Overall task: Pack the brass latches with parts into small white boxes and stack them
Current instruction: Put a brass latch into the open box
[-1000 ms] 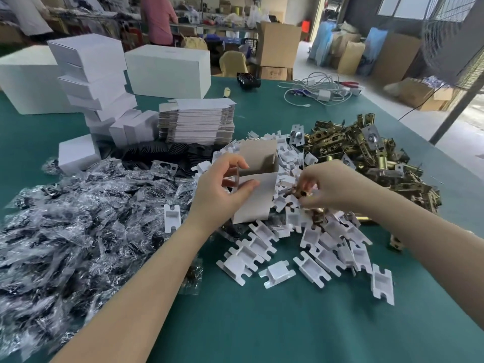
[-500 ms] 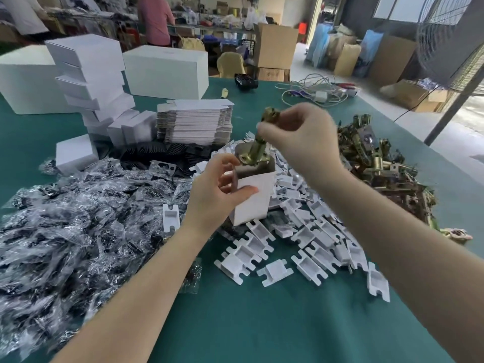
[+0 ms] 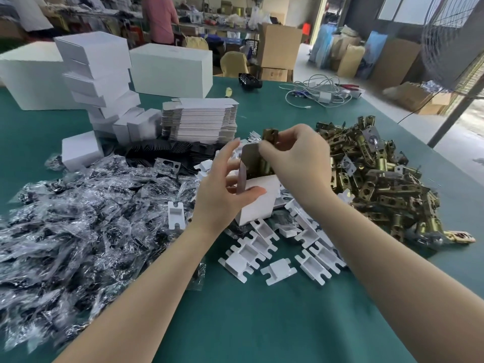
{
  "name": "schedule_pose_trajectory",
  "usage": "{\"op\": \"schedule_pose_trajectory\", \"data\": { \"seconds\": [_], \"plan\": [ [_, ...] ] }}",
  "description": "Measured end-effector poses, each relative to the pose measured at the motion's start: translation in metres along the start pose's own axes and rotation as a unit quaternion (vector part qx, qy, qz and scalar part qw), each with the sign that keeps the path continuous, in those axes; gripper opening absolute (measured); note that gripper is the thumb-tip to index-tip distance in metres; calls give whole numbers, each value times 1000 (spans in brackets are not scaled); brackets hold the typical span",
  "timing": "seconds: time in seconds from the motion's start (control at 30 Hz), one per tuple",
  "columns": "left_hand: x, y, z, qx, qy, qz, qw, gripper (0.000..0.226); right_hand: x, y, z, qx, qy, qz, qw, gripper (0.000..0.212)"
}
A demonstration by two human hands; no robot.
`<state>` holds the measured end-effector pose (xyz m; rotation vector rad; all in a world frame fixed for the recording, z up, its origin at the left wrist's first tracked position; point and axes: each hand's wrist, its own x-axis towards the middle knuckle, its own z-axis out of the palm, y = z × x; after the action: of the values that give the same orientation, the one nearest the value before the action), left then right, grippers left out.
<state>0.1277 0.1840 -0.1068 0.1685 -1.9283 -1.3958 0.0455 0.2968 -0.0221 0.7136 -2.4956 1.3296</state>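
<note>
Left hand: the left hand (image 3: 222, 189) grasps the small white box (image 3: 258, 203) by its near side, thumb pressed on the front face, fingers curled behind the raised flap
Right hand: the right hand (image 3: 298, 158) pinches the brass latch (image 3: 268, 153) near its upper end, fingers curled round it
Brass latch: stands upright, lower part inside the open top of the small white box, upper end showing above the flap
Small white box: held tilted just above the white plastic inserts, open end up, brown inner face of the flap turned toward the camera
White plastic inserts (image 3: 277, 252): loose heap on the green desk (image 3: 262, 323), under and in front of both hands
Latch pile (image 3: 379, 184): large heap of brass latches on the desk, just right of the right hand
Clear bags (image 3: 78, 218): wide heap of small clear plastic packets with dark parts, left of the left arm
Flat cartons (image 3: 201, 121): stack of unfolded white box blanks behind the hands
Packed boxes (image 3: 97, 74): uneven stack of closed white boxes at far left, with further closed boxes leaning at its foot
Large white cartons (image 3: 172, 69): one behind the flat cartons, another at the far left edge
Cables (image 3: 319, 94): tangle of white leads at the far end of the desk
</note>
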Motion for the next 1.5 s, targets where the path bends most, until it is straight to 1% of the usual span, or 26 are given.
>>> {"op": "schedule_pose_trajectory", "data": {
  "seconds": [0.07, 0.13, 0.17, 0.2, 0.23, 0.27, 0.3, 0.33, 0.37, 0.4, 0.43, 0.5, 0.57, 0.63, 0.73, 0.83, 0.9, 0.97, 1.0, 1.07, 1.13, 1.23, 1.27, 1.4, 1.43, 1.5],
  "plan": [
    [1, 0, 0, 2, -1, -10, 1000, 85, -7, 4, 6, -52, -43, -19, 998, 22],
    [1, 1, 0, 11, -4, -12, 1000, 79, -11, 11, 9, -127, -100, -61, 985, 22],
    [2, 0, 1, 14, -7, -15, 1000, 76, -11, 15, 8, -131, -115, -84, 981, 23],
    [2, -2, 1, 15, -12, -21, 1000, 74, -10, 18, 2, -112, -115, -96, 982, 24],
    [2, -4, 2, 15, -19, -29, 999, 72, -8, 23, -6, -88, -95, -97, 987, 23],
    [3, -6, 2, 17, -23, -36, 999, 66, -4, 29, -14, -86, -69, -94, 989, 22],
    [5, -7, 2, 19, -26, -43, 999, 57, -1, 37, -21, -112, -66, -82, 988, 22],
    [6, -7, 1, 16, -30, -52, 998, 49, 1, 46, -26, -162, -101, -61, 980, 26],
    [7, -8, 1, 5, -33, -64, 997, 44, 1, 54, -27, -209, -168, -42, 962, 30],
    [7, -9, 0, -7, -36, -76, 996, 41, -1, 60, -25, -236, -242, -27, 941, 32],
    [7, -10, 0, -15, -38, -87, 995, 38, -5, 65, -22, -248, -296, -19, 922, 34],
    [7, -12, -1, -21, -37, -99, 994, 35, -11, 71, -15, -282, -334, -19, 899, 38],
    [6, -13, -2, -19, -32, -101, 994, 34, -12, 79, -9, -333, -328, -25, 884, 37],
    [5, -16, -2, -16, -28, -105, 994, 35, -9, 83, -9, -336, -309, -14, 890, 32],
    [5, -17, -2, -20, -30, -111, 993, 36, -4, 85, -19, -234, -250, 6, 939, 27],
    [6, -17, -1, -22, -32, -119, 992, 35, 3, 78, -35, -170, -187, 12, 967, 16],
    [6, -16, -1, -19, -35, -119, 992, 37, 3, 67, -45, -81, -129, 7, 988, 15],
    [6, -16, 0, -18, -40, -123, 991, 38, 2, 49, -50, 21, -20, -48, 998, 20],
    [6, -15, 0, -26, -40, -125, 991, 37, 2, 38, -50, 51, 30, -95, 994, 20],
    [5, -15, 1, -41, -39, -123, 991, 36, 3, 17, -44, 64, 73, -190, 977, 18],
    [4, -14, 1, -47, -35, -121, 991, 35, 6, 2, -32, 18, 52, -258, 965, 15],
    [4, -16, 0, -58, -20, -131, 990, 38, 12, -4, -19, -73, -56, -264, 960, 17],
    [4, -16, -1, -59, -16, -136, 989, 39, 13, -4, -18, -85, -70, -262, 959, 17],
    [4, -17, 0, -58, -13, -138, 989, 37, 13, -2, -28, -134, -43, -293, 946, 11],
    [4, -17, 0, -56, -13, -139, 989, 37, 13, -1, -31, -151, -54, -310, 937, 11],
    [4, -17, 0, -52, -14, -137, 989, 36, 16, 0, -39, -155, -104, -331, 925, 11]
  ]
}}
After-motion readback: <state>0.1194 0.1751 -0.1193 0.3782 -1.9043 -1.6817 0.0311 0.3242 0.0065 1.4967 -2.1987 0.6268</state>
